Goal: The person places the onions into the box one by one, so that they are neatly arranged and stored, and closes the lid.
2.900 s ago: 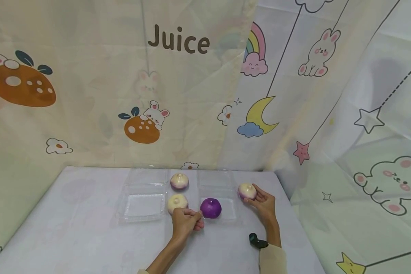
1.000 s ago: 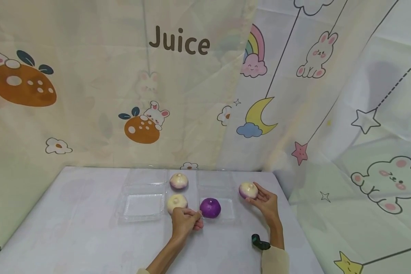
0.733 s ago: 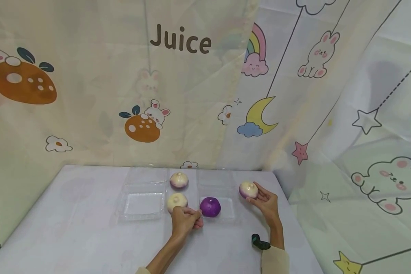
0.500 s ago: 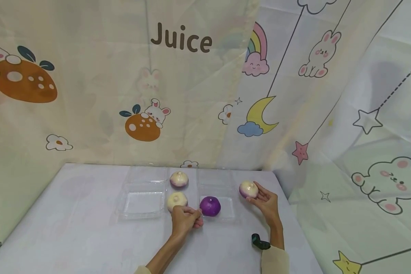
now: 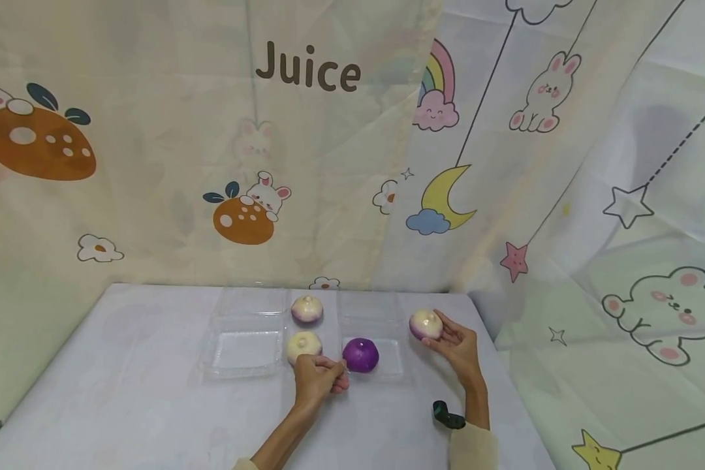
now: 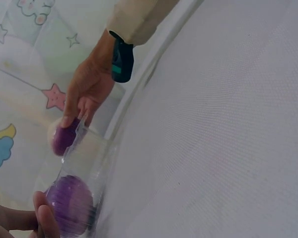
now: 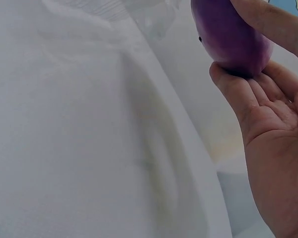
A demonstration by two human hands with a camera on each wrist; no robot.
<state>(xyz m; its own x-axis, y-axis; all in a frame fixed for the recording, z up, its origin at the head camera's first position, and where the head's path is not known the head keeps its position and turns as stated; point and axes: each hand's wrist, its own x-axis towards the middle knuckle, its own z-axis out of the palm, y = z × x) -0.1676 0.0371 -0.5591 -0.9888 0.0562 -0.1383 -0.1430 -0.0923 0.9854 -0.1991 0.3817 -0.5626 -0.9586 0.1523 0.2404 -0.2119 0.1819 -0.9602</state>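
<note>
My right hand grips a turnip, cream on top and purple below, above the table right of the clear plastic box. In the right wrist view its purple underside shows between thumb and fingers. My left hand pinches the near left edge of that box, in which a purple turnip sits. In the left wrist view the purple turnip shows through the box wall beside my fingertips. A cream-topped turnip lies just behind my left hand, which partly hides it.
Another cream-and-purple turnip lies farther back between the two boxes. A second clear plastic box, its lid folded back, stands on the left. The white table meets printed curtains at the back. A dark wrist device sits at the right sleeve.
Since the earliest frame, my right hand has shifted slightly to the right and up with the turnip. My left hand has stayed at the box edge.
</note>
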